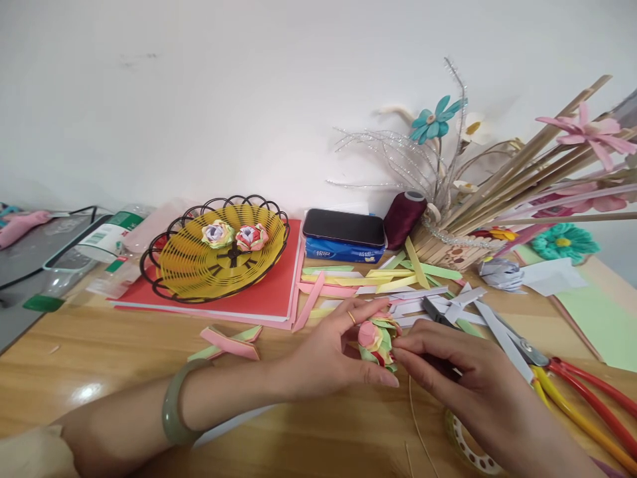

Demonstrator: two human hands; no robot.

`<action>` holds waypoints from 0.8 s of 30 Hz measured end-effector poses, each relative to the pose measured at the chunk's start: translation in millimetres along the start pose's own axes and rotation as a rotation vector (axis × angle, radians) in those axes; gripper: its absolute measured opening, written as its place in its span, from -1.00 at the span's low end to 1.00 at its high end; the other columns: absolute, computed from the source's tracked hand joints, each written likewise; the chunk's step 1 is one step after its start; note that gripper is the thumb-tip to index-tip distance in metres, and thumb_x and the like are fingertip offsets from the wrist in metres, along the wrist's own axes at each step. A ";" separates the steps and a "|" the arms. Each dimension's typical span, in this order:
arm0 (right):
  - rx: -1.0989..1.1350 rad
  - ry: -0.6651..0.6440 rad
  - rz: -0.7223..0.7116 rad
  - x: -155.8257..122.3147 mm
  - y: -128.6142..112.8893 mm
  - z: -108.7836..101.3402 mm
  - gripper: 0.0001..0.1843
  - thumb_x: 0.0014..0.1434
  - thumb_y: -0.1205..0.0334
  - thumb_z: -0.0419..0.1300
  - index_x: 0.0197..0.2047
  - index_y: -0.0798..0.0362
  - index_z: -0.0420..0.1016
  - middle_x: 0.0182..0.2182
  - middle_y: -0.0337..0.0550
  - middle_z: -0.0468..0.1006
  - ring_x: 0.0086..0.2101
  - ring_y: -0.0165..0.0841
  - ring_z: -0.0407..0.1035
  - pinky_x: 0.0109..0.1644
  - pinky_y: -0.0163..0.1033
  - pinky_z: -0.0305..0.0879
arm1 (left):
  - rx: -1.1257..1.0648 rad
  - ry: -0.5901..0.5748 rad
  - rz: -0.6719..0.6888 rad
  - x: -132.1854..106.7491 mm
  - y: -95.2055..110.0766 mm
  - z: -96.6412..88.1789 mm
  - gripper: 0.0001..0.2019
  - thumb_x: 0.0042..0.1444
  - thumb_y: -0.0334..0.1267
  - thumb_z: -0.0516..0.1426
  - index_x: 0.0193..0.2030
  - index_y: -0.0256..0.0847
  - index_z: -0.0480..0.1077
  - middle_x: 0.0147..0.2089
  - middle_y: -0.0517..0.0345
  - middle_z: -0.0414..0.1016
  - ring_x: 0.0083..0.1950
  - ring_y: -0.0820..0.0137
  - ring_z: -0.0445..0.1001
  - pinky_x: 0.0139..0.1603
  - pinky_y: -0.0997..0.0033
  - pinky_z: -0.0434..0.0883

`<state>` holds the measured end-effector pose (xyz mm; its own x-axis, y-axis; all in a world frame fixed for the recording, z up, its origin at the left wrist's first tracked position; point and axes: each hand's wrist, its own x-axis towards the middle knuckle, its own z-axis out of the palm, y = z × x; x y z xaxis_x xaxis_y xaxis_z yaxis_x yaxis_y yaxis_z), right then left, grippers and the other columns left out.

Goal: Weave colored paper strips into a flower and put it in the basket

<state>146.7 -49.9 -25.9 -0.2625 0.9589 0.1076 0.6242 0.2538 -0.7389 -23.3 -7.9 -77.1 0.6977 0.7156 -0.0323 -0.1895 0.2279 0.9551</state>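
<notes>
A folded-paper flower (377, 338) in pink, green and yellow sits between the fingers of my left hand (331, 352), above the front middle of the table. My right hand (460, 382) pinches the flower's right edge between thumb and forefinger; its other fingers are partly hidden. A thin brown cord (415, 418) hangs below the flower near my right thumb. Strips of folded paper (393, 285) in pink, yellow, green and pale lilac lie scattered behind my hands. A roll of tape (465, 441) lies partly under my right wrist.
Two paper flowers (236, 236) rest in a yellow basket (199, 272) on red paper (279, 305). A phone (343, 226) lies on a blue tissue pack (343, 249) beside a maroon thread spool (404, 219). Scissors (527, 345) and yellow-handled pliers (572, 411) lie right; a flower-filled holder (448, 242) stands behind.
</notes>
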 end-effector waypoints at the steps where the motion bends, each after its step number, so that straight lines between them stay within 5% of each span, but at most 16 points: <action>1: -0.006 0.007 -0.014 0.2 0.5 0.2 -0.76 0.17 0.24 0.07 -0.49 0.01 0.45 -0.52 -0.23 0.50 -0.47 -0.40 0.38 -0.41 -0.32 0.28 | 0.010 0.001 0.003 0.2 -0.3 -0.1 -0.26 -0.20 -0.27 0.33 0.16 0.17 0.21 0.20 0.12 0.10 0.21 0.19 0.19 0.21 0.09 0.17; 10: -0.031 0.029 -0.097 1.9 1.4 -1.1 -0.79 0.14 0.33 0.09 -0.48 0.00 0.48 -0.50 -0.22 0.54 -0.47 -0.40 0.43 -0.41 -0.36 0.34 | 0.044 0.002 0.022 1.1 -1.2 -1.7 -0.25 -0.20 -0.25 0.33 0.19 0.10 0.19 0.21 0.06 0.11 0.24 0.18 0.16 0.19 0.14 0.20; 24: 0.065 0.036 0.000 -0.5 8.1 4.9 -0.78 0.12 0.25 0.14 -0.55 0.00 0.45 -0.57 -0.26 0.46 -0.52 -0.41 0.34 -0.45 -0.33 0.23 | 0.037 -0.017 0.004 0.1 -1.5 -0.7 -0.20 -0.23 -0.23 0.35 0.21 0.06 0.17 0.24 0.02 0.04 0.27 0.15 0.11 0.23 0.11 0.13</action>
<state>148.3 -49.0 -35.2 -0.2348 0.9632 0.1307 0.5750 0.2460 -0.7803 -23.3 -7.6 -78.6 0.7090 0.7048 -0.0236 -0.1671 0.2004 0.9654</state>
